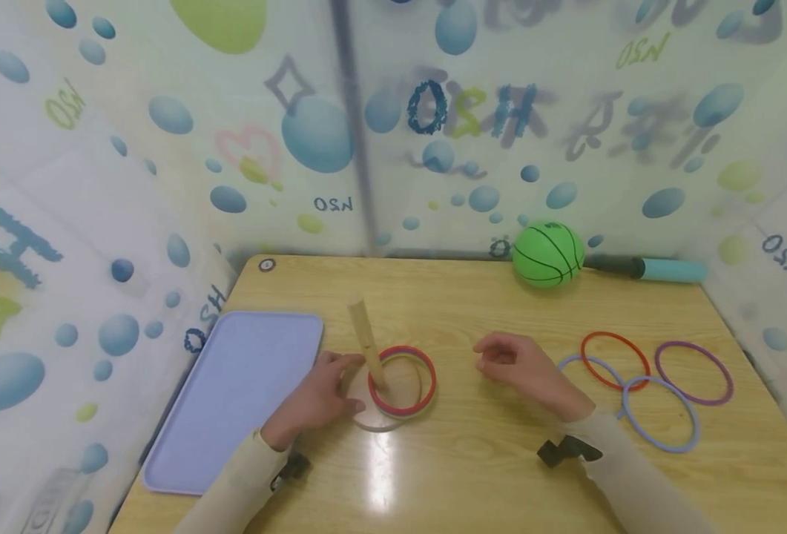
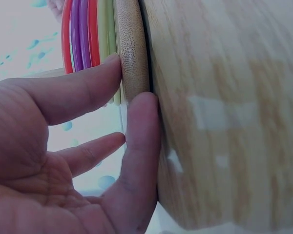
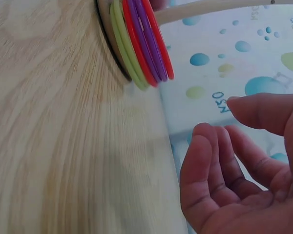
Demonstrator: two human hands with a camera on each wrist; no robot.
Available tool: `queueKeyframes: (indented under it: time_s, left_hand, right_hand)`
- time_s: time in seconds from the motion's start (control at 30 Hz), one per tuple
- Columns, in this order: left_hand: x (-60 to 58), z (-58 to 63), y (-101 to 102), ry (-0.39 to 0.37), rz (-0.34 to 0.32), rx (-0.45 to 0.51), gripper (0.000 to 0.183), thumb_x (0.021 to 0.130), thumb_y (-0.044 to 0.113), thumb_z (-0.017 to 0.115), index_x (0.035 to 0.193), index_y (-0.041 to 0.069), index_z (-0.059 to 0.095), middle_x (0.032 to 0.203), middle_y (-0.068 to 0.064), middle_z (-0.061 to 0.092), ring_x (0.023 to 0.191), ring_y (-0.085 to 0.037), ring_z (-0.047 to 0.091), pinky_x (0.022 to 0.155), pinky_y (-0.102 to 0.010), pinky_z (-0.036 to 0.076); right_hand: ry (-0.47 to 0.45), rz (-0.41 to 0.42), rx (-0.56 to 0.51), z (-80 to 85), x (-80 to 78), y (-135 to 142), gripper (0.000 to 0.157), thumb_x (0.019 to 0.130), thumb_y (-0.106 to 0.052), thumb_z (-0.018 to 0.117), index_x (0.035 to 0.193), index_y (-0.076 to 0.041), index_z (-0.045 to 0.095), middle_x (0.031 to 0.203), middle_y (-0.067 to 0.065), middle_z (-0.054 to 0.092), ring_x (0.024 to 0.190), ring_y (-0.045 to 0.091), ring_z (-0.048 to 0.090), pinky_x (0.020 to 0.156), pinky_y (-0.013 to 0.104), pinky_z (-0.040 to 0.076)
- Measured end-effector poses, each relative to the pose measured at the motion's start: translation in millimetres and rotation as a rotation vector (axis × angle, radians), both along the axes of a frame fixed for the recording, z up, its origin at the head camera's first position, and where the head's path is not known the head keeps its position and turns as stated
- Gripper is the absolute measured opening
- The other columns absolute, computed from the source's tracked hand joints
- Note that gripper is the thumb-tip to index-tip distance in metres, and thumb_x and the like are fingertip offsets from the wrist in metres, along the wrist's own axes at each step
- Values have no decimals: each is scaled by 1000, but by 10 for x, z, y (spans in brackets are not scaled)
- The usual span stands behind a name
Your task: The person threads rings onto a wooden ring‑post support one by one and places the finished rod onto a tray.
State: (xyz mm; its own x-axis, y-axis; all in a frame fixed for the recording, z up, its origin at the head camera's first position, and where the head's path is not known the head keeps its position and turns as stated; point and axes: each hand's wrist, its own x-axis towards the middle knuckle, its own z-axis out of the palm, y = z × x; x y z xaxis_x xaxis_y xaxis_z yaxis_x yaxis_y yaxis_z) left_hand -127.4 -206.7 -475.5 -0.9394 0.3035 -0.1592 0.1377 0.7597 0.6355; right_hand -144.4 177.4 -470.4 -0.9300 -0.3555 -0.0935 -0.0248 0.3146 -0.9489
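A wooden ring-toss stand has a round base [image 1: 374, 421] and an upright peg [image 1: 365, 334]. Stacked around the peg lie several rings [image 3: 144, 44] in red, purple and yellow-green; from the head view the top one is red and off-centre. My left hand [image 1: 316, 397] holds the near-left rim of the base, thumb and index finger set apart along its edge in the left wrist view. To the right of the stand, my right hand [image 1: 523, 367] hovers over the table with fingers loosely curled, nothing in it.
Loose on the right lie a red ring [image 1: 615, 334], a purple ring [image 1: 727, 371] and two pale blue rings [image 1: 693, 419], partly overlapping. A lavender tray [image 1: 246, 386] sits at the left. Along the back wall are a green ball [image 1: 548, 256] and a blue-handled pump-like tube [image 1: 673, 270].
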Motion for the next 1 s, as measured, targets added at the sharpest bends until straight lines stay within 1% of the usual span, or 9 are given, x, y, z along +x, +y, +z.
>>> queueKeyframes:
  time_s: [0.27,0.4,0.47,0.57,0.63,0.73,0.83,0.93,1.0]
  left_hand:
    - [-14,-16,15,-13,14,-2,75,81,16,91,149,14,60,129,-14,56,102,-21,53,93,-43,49]
    - [-8,-2,10,-9,13,1,75,80,15,92,148,14,60,130,-15,56,103,-22,54,92,-44,50]
    - [-5,0,5,-7,15,6,75,80,14,92,148,14,60,129,-16,56,102,-23,53,92,-44,50]
    - [-2,-11,1,-9,23,3,75,80,14,92,148,15,60,129,-15,55,101,-22,53,91,-43,50]
    - [-2,-21,1,-14,25,-1,75,80,14,92,148,15,60,129,-15,55,99,-21,53,90,-42,49]
    - [0,-25,6,-15,17,-4,74,81,14,91,148,15,60,129,-15,55,98,-20,52,90,-41,49]
    - [3,-29,8,-16,17,3,74,81,14,91,148,15,60,128,-15,55,98,-20,52,90,-42,49]
    - [9,-44,-3,-21,22,17,75,81,14,91,148,16,60,127,-14,54,96,-20,52,88,-40,49]
    - [11,-55,-8,-26,24,23,75,81,15,91,149,17,60,126,-13,54,96,-19,51,87,-39,49]
  right_hand:
    - [8,-56,50,15,111,412,36,100,-21,75,126,1,66,106,20,70,90,15,71,79,32,61]
    - [46,-101,97,58,205,622,33,102,-20,72,126,1,66,104,19,71,88,11,72,77,31,61]
    - [79,-119,119,82,255,737,33,103,-20,71,126,2,66,105,17,72,89,9,72,76,29,61]
    - [121,-146,114,93,338,938,34,104,-17,69,128,5,64,108,11,74,92,9,73,78,26,60]
    - [138,-166,119,81,394,1103,34,104,-16,68,131,4,63,114,5,74,96,10,73,81,24,59]
    - [158,-209,145,46,472,1367,33,104,-14,67,133,2,62,115,-5,73,98,4,71,83,20,58]
    - [177,-273,189,5,528,1623,32,103,-12,69,133,-2,64,109,-14,72,96,-1,70,81,15,56]
    - [208,-305,164,-50,568,1842,31,102,-5,68,133,-4,66,107,-16,73,92,0,72,79,15,57]
    - [242,-328,182,-80,593,1951,29,101,-3,68,130,-3,68,107,-18,75,93,-4,71,79,12,55]
